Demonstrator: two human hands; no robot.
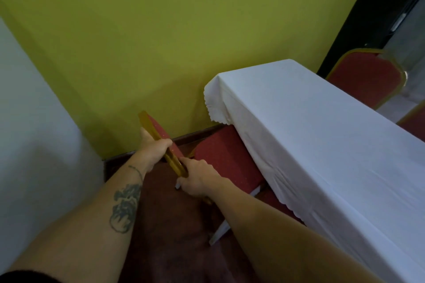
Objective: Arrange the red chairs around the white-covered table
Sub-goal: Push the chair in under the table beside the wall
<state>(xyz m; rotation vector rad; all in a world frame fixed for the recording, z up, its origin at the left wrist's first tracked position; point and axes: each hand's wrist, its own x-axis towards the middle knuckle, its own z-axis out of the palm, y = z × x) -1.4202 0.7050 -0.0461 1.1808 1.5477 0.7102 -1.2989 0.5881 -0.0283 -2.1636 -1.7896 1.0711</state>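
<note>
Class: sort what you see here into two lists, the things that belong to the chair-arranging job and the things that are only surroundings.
Job: left hand; right hand; held red chair; white-covered table; far red chair.
Surroundings: green wall; dark red carpet; white wall.

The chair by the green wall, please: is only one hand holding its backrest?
No, both the left hand and the right hand grip the gold top edge of the chair backrest.
</note>
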